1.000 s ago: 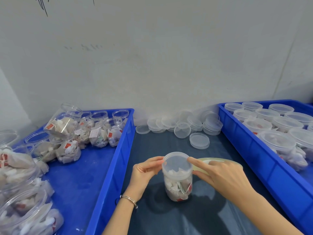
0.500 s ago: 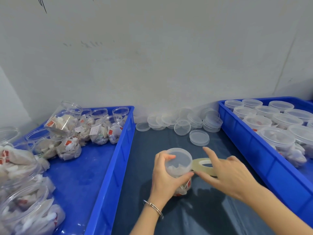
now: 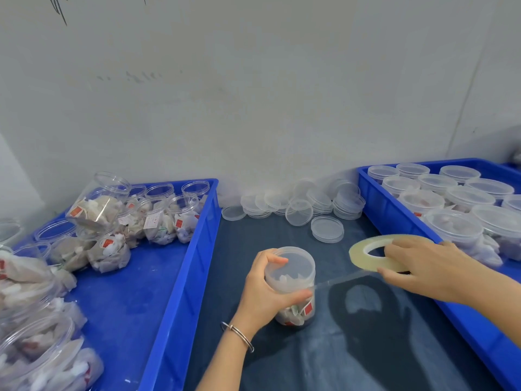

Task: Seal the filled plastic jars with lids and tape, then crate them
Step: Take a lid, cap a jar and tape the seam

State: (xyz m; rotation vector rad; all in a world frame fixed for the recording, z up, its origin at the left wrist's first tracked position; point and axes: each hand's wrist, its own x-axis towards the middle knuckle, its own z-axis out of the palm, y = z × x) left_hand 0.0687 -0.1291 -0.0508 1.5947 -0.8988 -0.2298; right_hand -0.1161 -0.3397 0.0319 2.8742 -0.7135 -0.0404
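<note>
— Blue is the big crate (image 3: 169, 277) on the left, right?

— Yes. It has open jars (image 3: 158, 215) in it, full of little white packets. They have no tops on. Some lie on their sides.

— What is next to it?

— A dark table (image 3: 366, 348). At the back, by the wall, sits a heap of clear lids (image 3: 298, 204).

— And in the middle?

— The left hand (image 3: 262, 292) is wrapped around a jar (image 3: 293, 286). The jar stands up on the table and has its lid on (the thumb presses on its side, just under the lid). A thin bracelet (image 3: 238, 334) is on that wrist.

— What is that shiny line?

— A strip of clear tape (image 3: 344, 278). It goes from the jar over to the tape roll (image 3: 372, 252).

— Who has the roll?

— The right hand (image 3: 423, 269). Its fingers curl over the roll and hold it up, away from the jar.

— And on the far right?

— Another blue crate (image 3: 394, 215), with jars that have lids on (image 3: 456, 224).
</note>
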